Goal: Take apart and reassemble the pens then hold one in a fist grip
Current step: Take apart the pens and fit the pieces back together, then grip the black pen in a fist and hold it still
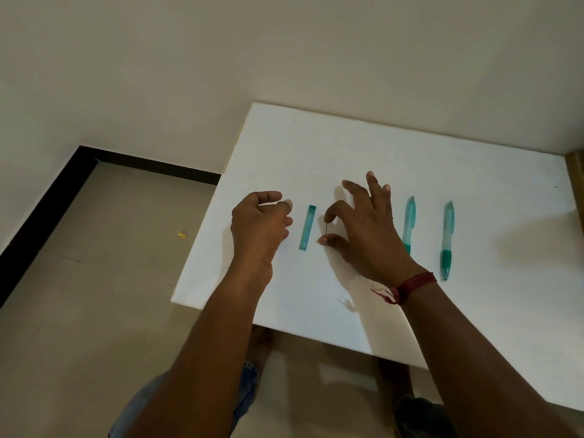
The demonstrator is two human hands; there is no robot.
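Teal barrel section [307,227] lies flat on the white table [316,147] between both hands, with the inner pen [408,222] and outer pen [447,238] lying parallel to its right. The right hand [363,229] pinches a thin dark rod [325,230] between thumb and index tip, other fingers spread. The left hand [259,222] hovers loosely curled, grasping nothing.

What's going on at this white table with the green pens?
A person has one pen in pieces. The right hand pinches a thin dark part between thumb and forefinger on the white table. A teal barrel piece lies beside it, and the left hand hovers loosely curled, holding nothing. A whole pen and a second pen lie further right.
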